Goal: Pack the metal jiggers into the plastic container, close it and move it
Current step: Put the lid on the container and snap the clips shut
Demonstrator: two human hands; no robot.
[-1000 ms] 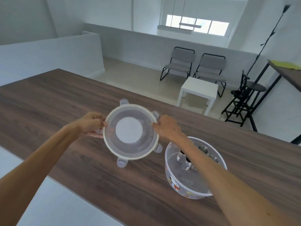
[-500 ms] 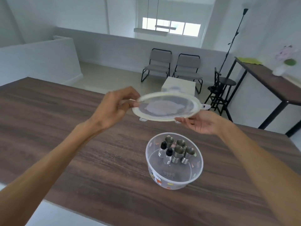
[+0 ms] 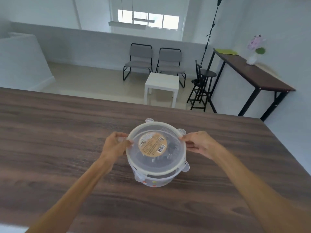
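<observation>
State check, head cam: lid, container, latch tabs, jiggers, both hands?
lid: over the container, near edge looks not fully seated
container: upright on the table
latch tabs: flipped out, unlatched
jiggers: inside, blurred through the lid
left hand: gripping the lid's left rim
right hand: gripping the lid's right rim

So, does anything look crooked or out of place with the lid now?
Yes. The lid sits tilted on the container: a dark gap shows under its near edge, so it is not seated. Its clip tabs stick out, unlatched. The left hand and right hand hold its rim.
</observation>
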